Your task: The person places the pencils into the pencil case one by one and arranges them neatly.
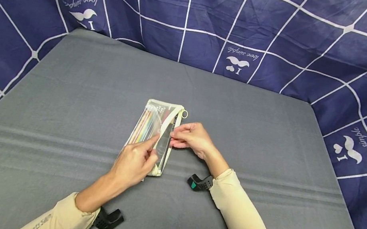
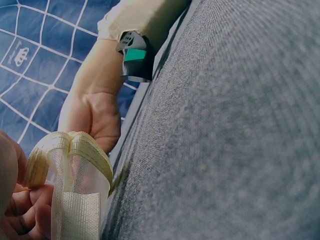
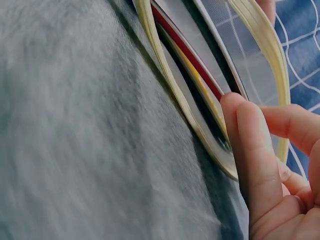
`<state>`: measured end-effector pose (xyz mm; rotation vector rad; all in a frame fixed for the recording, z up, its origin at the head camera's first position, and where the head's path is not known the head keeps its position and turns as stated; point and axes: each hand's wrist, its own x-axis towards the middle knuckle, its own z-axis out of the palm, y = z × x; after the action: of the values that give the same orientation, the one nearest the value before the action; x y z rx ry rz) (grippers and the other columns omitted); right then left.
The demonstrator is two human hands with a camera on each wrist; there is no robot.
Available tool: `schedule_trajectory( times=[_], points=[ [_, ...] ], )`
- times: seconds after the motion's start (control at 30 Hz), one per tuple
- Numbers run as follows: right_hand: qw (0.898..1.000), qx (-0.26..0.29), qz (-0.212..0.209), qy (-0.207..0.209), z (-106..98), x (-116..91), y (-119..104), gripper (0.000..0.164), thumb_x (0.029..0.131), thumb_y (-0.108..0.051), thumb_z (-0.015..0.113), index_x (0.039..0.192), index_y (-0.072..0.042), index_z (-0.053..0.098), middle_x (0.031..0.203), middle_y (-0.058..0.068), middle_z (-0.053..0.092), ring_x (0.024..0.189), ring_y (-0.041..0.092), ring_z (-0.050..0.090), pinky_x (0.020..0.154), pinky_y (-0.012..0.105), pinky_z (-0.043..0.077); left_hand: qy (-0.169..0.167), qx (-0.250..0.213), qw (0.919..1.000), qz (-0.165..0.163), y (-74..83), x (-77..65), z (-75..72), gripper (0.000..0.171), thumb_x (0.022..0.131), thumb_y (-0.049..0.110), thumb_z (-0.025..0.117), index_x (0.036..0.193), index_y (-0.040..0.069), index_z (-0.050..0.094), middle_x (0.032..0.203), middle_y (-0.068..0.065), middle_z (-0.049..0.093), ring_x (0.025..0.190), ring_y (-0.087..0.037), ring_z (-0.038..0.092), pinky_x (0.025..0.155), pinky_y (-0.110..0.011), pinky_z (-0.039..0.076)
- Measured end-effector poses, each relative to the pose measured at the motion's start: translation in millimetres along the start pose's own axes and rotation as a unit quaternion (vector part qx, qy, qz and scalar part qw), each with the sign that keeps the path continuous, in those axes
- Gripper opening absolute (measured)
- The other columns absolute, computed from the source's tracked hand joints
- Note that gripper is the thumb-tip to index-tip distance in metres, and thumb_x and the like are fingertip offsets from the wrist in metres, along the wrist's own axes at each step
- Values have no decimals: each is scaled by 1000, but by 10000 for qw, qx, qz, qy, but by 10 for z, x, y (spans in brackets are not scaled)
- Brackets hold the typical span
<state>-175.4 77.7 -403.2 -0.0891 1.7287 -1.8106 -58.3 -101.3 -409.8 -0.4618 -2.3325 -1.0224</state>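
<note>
A see-through pencil case (image 1: 158,159) with a pale yellow zip edge (image 3: 272,45) lies unzipped on the grey table. Coloured pens (image 1: 143,124) show through its left side. My left hand (image 1: 133,163) grips the case by the left edge of its opening, index finger stretched along it. At the right side of the opening, my right hand (image 1: 194,137) pinches a slim dark pen-like thing (image 3: 214,46) between thumb and fingers; its exact kind is unclear. Beside that, a red strip (image 3: 187,47) and a yellow one (image 3: 200,77) show inside the case.
The grey cloth-covered table (image 1: 256,135) spreads around the case. Behind and at both sides hangs a navy curtain (image 1: 166,2) with white grid lines. Black wrist devices (image 1: 200,183) sit below both wrists, close to the cloth.
</note>
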Motion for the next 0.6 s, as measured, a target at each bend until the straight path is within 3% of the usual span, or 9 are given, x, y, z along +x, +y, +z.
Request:
schedule_trajectory(
  times=[0.17,0.4,0.5,0.57,0.6],
  points=[
    [9998,-84,-23,160,81,20,22,11,86,11,65,97,13,65,73,12,70,62,18,70,63,28,57,1,26,10000,17,5,-1,2,43,75,-1,60,116,-12,67,64,2,60,51,-5,53,46,-22,44],
    [9894,-1180,-593,602,-45,-129,27,22,85,-3,74,97,14,69,76,19,71,61,18,70,60,32,57,-85,-40,9999,-42,23,5,24,40,77,-1,61,116,-12,67,65,1,62,52,-6,55,47,-23,46],
    [9745,-1724,-1112,908,-211,-274,34,25,86,-8,75,98,14,69,78,21,71,62,21,70,59,33,57,-142,-51,9999,-85,26,-6,26,38,80,0,63,115,-12,67,66,1,63,53,-6,56,48,-22,46],
    [9559,-2191,-1534,1214,-344,-395,39,26,87,-12,75,97,12,71,78,20,71,62,25,71,58,34,57,-114,37,9999,-20,15,-10,10,38,80,2,65,115,-12,67,66,1,62,53,-7,56,48,-23,46],
    [9411,-2522,-1756,1410,-410,-465,36,26,86,-14,75,96,10,72,78,19,72,63,25,71,58,34,57,-82,131,9999,30,6,-10,-7,38,81,3,65,115,-12,67,66,1,61,53,-8,55,47,-24,46]
  ],
)
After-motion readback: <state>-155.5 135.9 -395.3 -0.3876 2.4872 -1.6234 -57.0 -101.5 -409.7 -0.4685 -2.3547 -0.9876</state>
